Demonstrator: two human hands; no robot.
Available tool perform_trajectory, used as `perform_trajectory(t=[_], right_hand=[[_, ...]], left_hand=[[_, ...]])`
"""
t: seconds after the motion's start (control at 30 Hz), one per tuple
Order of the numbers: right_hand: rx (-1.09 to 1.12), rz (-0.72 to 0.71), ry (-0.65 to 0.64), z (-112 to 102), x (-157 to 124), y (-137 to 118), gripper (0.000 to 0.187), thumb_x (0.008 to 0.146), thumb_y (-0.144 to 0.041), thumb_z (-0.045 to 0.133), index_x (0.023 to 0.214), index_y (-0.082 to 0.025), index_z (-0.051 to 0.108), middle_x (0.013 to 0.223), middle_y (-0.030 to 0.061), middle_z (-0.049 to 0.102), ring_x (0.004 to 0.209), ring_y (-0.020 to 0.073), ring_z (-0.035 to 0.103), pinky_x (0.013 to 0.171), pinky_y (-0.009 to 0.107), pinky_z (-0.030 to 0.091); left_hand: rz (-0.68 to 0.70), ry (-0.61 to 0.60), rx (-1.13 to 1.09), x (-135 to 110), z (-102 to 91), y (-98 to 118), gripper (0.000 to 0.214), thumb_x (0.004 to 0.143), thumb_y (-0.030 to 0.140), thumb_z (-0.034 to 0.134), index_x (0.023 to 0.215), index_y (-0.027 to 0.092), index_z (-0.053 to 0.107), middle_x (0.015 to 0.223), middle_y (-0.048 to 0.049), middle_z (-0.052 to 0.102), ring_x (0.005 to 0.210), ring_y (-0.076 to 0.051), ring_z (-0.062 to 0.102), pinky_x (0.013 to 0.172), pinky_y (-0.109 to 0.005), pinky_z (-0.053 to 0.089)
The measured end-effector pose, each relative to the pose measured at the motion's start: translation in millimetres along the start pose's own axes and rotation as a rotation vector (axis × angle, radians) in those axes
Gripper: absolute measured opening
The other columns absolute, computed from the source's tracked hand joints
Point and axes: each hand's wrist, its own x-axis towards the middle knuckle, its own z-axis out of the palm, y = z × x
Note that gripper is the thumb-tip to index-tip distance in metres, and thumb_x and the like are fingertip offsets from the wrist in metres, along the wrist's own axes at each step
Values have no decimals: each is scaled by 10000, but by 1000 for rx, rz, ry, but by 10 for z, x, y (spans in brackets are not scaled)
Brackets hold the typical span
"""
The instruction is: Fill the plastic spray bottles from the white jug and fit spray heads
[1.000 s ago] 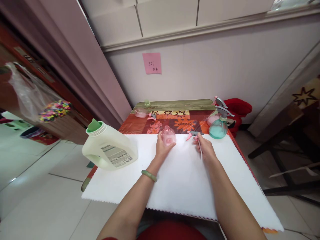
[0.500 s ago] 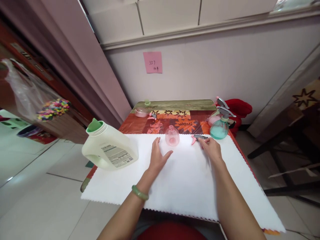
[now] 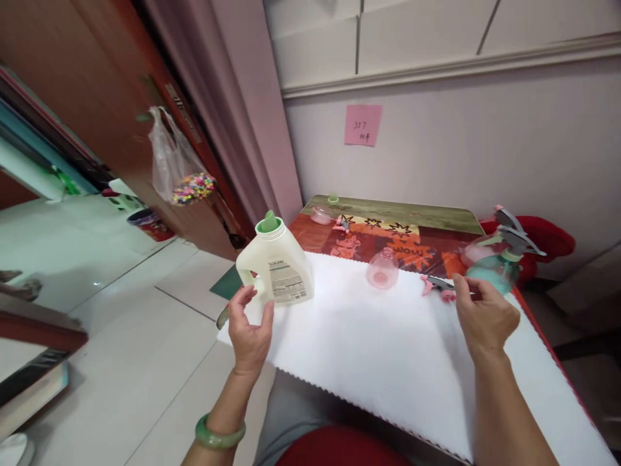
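My left hand (image 3: 250,327) is open, thumb and fingers spread, just below the handle of a cream detergent jug (image 3: 277,268) with a green cap; it holds nothing. An open pink bottle (image 3: 382,268) without its top stands on the white cloth (image 3: 369,349). My right hand (image 3: 482,317) rests on the cloth beside the pink-and-grey spray head (image 3: 439,285), fingers curled near it; whether they grip it is unclear.
A teal spray bottle (image 3: 495,262) and a pink one behind it stand at the table's right edge. Another pink bottle with its spray head (image 3: 330,217) lies at the far left of the table. A red cushion (image 3: 543,236) is behind. A bag of colourful beads (image 3: 182,175) hangs on the door.
My left hand let go of the pink bottle and moved left to the detergent jug. The view swung left. My right hand stayed by the spray head.
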Motion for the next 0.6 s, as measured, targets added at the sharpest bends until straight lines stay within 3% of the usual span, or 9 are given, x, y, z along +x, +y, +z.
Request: perform_trajectory(t=[0.07, 0.2, 0.27, 0.4, 0.5, 0.6], right_hand=[[177, -126, 13, -81, -113, -274, 455, 926, -604, 596, 866, -194, 783, 726, 80, 749, 677, 233, 682, 682, 332, 456], [410, -272, -141, -111, -371, -795, 413, 923, -567, 635, 785, -199, 761, 684, 46, 727, 602, 180, 632, 644, 303, 458], [554, -262, -287, -20, -515, -1006, 399, 921, -560, 641, 776, -206, 753, 676, 37, 717, 585, 171, 609, 614, 299, 462], [800, -120, -660, 340, -789, -1352, 393, 904, -592, 650, 828, -216, 738, 741, 43, 718, 619, 178, 608, 598, 308, 503], [840, -39, -844, 618, -920, -1574, 434, 828, -577, 749, 1078, -223, 720, 998, 82, 761, 731, 203, 665, 688, 357, 560], [898, 26, -950, 785, -958, -1759, 753, 714, -537, 870, 1359, -260, 599, 1299, 135, 694, 1020, 285, 705, 826, 431, 592]], left_hand=[[-121, 55, -28, 84, -53, -151, 543, 841, 430, 757, 1284, 207, 537, 1271, -137, 625, 1150, -273, 658, 1068, -484, 509], [-384, 78, -130, 310, 33, -459, 595, 802, 444, 778, 1285, 218, 516, 1374, -157, 585, 1156, -258, 658, 1030, -447, 519], [-444, 40, -174, 421, 133, -588, 559, 803, 465, 761, 1248, 214, 534, 1312, -139, 629, 1119, -244, 665, 995, -414, 525], [-455, -28, -158, 578, 273, -704, 387, 858, 523, 654, 1076, 205, 615, 989, -59, 701, 906, -227, 667, 843, -365, 532], [-433, -55, -98, 655, 275, -649, 305, 879, 497, 623, 987, 213, 645, 909, -40, 695, 869, -235, 639, 810, -350, 497], [-379, -99, -56, 721, 255, -518, 273, 883, 468, 625, 983, 217, 665, 901, -32, 705, 881, -240, 637, 834, -344, 476]])
